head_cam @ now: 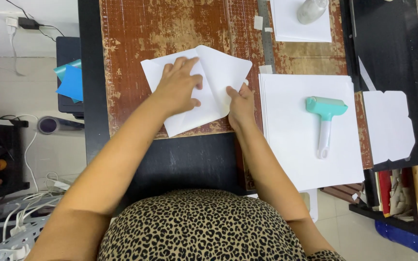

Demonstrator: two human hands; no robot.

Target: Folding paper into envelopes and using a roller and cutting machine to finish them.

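A white paper sheet (pixel 218 67), partly folded, lies on a worn brown mat (pixel 136 53) on the dark table. My left hand (pixel 180 87) presses flat on the paper's left half, fingers spread. My right hand (pixel 240 104) pinches the paper's lower right edge between thumb and fingers, where a flap is folded over.
A stack of white sheets (pixel 296 145) lies to the right, with a teal and white roller (pixel 325 121) on top. Further right rests a cut white paper piece (pixel 388 125). More white sheets (pixel 301 24) sit at the back under a grey object (pixel 311 10). A metal ruler (pixel 266 38) lies beside the mat.
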